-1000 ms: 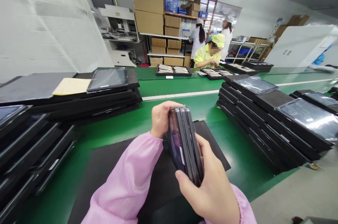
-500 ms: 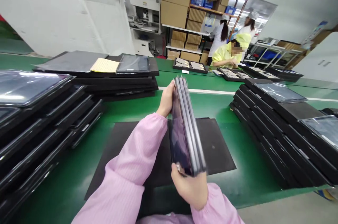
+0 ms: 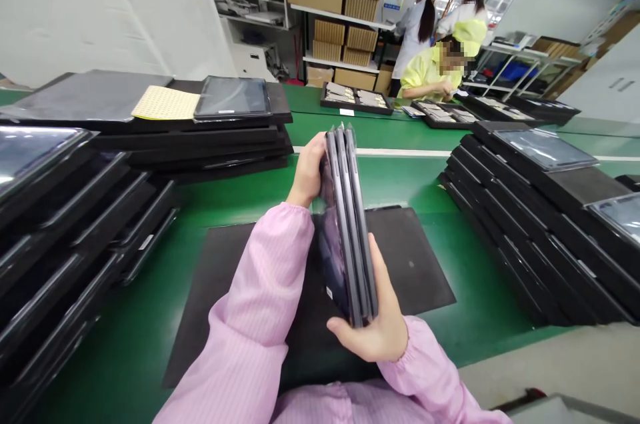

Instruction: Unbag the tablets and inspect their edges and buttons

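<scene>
Three tablets [image 3: 349, 231] stand on edge, pressed face to face in a bundle above a black mat [image 3: 400, 257]. Clear film pokes up at their top corners. My left hand [image 3: 307, 171] grips the far end of the bundle, its fingers partly hidden behind the screen side. Around the near end lies my right hand [image 3: 377, 317], thumb toward the left tablet and fingers along the right one. The dark screen of the left tablet faces left, with a small white label near its lower corner.
Stacks of black trays holding tablets stand at the left [image 3: 100, 224] and right [image 3: 540, 224]. Another stack [image 3: 215, 144] behind carries a yellow sheet [image 3: 167, 104] and a tablet [image 3: 233, 97]. Across the green bench, a person in yellow [image 3: 425, 74] works beside shallow black trays [image 3: 355, 99].
My right hand has shifted from beneath the near end to its right side, fingers now reaching up along the tablets. The bundle stands slightly more upright. The head view has tilted down.
</scene>
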### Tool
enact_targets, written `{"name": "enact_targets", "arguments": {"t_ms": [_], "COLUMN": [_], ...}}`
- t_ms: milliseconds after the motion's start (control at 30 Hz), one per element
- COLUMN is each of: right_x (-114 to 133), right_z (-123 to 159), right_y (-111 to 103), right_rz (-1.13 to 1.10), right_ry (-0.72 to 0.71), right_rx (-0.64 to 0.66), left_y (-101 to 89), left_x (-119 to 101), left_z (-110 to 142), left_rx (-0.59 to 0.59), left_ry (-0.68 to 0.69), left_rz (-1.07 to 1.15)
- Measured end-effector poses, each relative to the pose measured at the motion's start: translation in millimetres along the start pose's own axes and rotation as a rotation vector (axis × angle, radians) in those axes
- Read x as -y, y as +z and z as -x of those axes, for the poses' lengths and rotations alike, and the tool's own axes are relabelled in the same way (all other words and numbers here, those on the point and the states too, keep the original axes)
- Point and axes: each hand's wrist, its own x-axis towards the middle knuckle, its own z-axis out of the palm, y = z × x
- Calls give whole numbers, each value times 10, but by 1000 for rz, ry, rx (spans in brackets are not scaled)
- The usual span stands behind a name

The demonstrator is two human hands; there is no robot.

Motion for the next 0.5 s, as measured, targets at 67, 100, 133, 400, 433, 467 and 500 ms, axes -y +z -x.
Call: {"name": "enact_targets", "arguments": {"t_ms": [67, 100, 133, 400, 433, 467, 500], "right_x": [-2, -11, -21, -21, -8, 5, 17], "right_z": [-6, -9, -12, -53, -58, -62, -64], "right_y": [-23, -27, -26, 32, 43, 55, 69], "right_rz": [27, 49, 68, 66, 60, 56, 57], "right_ry": [19, 28, 37, 37, 29, 23, 16], "right_rx": [-25, -41, -57, -102, -99, -92, -86], "left_y": [10, 10, 7, -37, -43, -50, -58], "left_x": [14, 28, 46, 201, 204, 203, 202], "left_z": [4, 9, 14, 29, 27, 27, 27], "left_rx": [-5, -11, -18, -79, -91, -101, -106], "left_ry": [23, 27, 26, 43, 54, 62, 63], "left_rz": [-29, -40, -45, -15, -14, -10, -1]}}
